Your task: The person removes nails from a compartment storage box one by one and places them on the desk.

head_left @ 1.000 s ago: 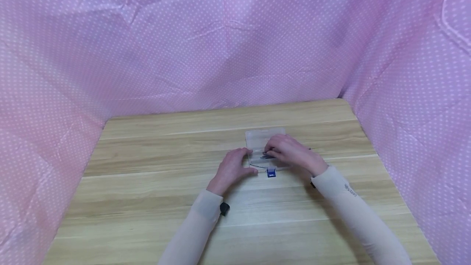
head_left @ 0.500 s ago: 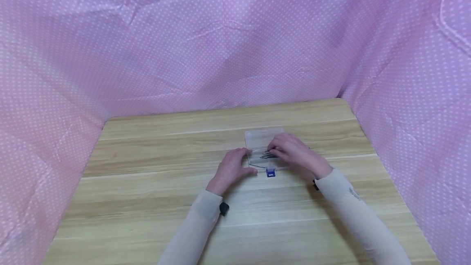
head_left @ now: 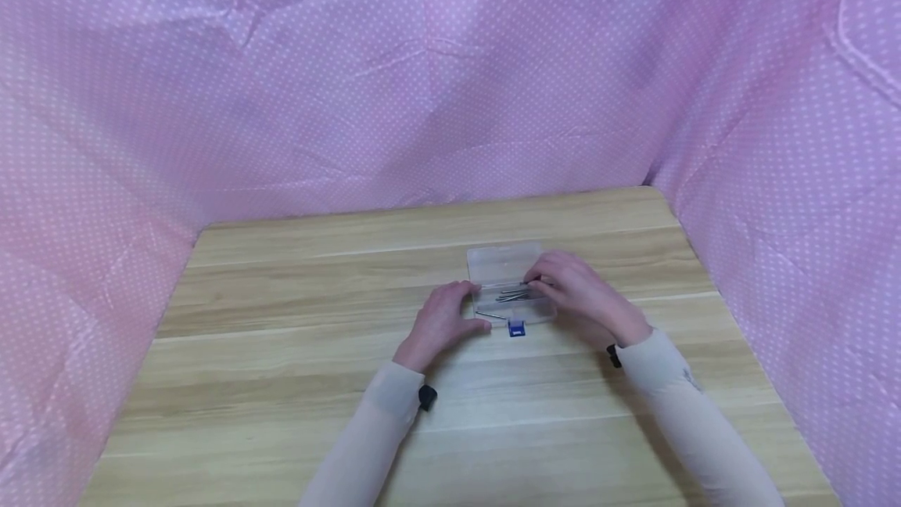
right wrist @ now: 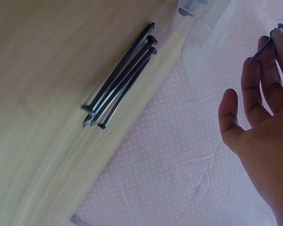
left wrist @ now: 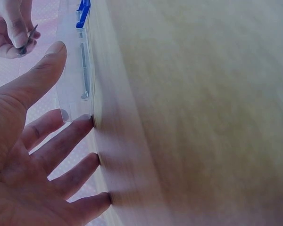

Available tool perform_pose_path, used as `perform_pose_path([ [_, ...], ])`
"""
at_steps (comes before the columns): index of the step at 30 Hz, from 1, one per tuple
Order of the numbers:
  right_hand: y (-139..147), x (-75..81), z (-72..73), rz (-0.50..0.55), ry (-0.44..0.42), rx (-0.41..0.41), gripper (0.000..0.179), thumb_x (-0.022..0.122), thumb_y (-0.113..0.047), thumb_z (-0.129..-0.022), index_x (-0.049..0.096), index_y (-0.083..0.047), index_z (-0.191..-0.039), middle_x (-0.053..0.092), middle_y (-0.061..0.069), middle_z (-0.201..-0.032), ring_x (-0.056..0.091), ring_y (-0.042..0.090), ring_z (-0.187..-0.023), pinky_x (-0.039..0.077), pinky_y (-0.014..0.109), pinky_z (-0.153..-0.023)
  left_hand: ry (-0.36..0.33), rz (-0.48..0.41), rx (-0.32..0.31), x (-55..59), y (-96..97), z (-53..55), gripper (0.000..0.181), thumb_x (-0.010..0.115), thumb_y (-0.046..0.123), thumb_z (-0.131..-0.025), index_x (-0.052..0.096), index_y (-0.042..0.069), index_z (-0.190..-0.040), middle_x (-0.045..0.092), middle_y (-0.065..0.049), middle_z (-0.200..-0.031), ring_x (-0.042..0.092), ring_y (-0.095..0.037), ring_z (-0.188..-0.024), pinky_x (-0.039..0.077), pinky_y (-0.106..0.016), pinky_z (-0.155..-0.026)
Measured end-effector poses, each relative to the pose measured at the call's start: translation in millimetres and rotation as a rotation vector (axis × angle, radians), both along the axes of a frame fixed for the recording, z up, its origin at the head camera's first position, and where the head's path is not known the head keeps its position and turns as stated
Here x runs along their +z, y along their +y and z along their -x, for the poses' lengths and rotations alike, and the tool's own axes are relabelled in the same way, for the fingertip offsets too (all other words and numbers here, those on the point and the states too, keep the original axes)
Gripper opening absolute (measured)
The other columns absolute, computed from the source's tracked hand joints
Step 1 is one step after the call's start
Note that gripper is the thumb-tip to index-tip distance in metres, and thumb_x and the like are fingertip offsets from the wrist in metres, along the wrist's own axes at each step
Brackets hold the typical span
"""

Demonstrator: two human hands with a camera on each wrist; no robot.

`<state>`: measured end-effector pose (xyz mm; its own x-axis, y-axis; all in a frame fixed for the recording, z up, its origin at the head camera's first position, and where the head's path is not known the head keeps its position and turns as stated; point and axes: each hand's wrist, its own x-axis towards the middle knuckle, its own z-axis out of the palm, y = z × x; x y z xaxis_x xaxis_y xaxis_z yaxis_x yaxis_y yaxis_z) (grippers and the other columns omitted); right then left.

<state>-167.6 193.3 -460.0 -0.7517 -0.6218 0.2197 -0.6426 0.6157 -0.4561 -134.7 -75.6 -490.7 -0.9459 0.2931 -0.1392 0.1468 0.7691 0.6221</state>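
Note:
In the head view, a clear plastic box (head_left: 540,313) lies on the table with its lid (head_left: 501,263) swung back and a blue latch (head_left: 517,328) at its front. My left hand (head_left: 438,323) holds the box's left end, thumb at the front edge and fingertips at the left side. Several dark nails (head_left: 512,296) lie in the rear compartment, and a single nail (head_left: 490,315) lies in the front one. Over the box's right end, my right hand (head_left: 577,292) pinches a nail (right wrist: 263,50) between thumb and fingertips, plainest in the right wrist view.
Several more nails (right wrist: 118,75) lie loose on the wooden table (right wrist: 47,70) in the right wrist view; the head view hides them behind the right hand. Pink dotted cloth (head_left: 422,100) hangs around the table's back and sides.
My right hand has moved a little to the right, leaving more of the nails inside the box visible. The left hand has stayed at the box's left end.

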Motion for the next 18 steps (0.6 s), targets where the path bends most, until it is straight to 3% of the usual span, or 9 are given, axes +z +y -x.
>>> perform_pose_path([
  [8,8.8,-0.3,-4.1,0.041,0.057,-0.025,0.013,0.077,-0.004,-0.09,0.075,-0.008,-0.102,0.073,0.002,-0.099,0.066,0.022,-0.096,0.055,0.046,-0.089,-0.003,-0.001,-0.004,-0.4,-0.9,0.8,0.069,0.09,0.038,-0.08,0.063,0.012,-0.138,0.065,-0.011,-0.135,0.055,-0.034,-0.128,0.045,-0.051,-0.11],
  [18,23.1,-2.3,-7.3,0.063,0.036,-0.071,0.013,0.077,-0.001,-0.09,0.075,-0.007,-0.101,0.072,0.004,-0.099,0.066,0.023,-0.096,0.055,0.045,-0.087,0.001,-0.007,-0.009,-1.1,-1.3,1.7,0.069,0.09,0.037,-0.08,0.063,0.011,-0.138,0.065,-0.011,-0.134,0.056,-0.033,-0.127,0.045,-0.05,-0.108],
])
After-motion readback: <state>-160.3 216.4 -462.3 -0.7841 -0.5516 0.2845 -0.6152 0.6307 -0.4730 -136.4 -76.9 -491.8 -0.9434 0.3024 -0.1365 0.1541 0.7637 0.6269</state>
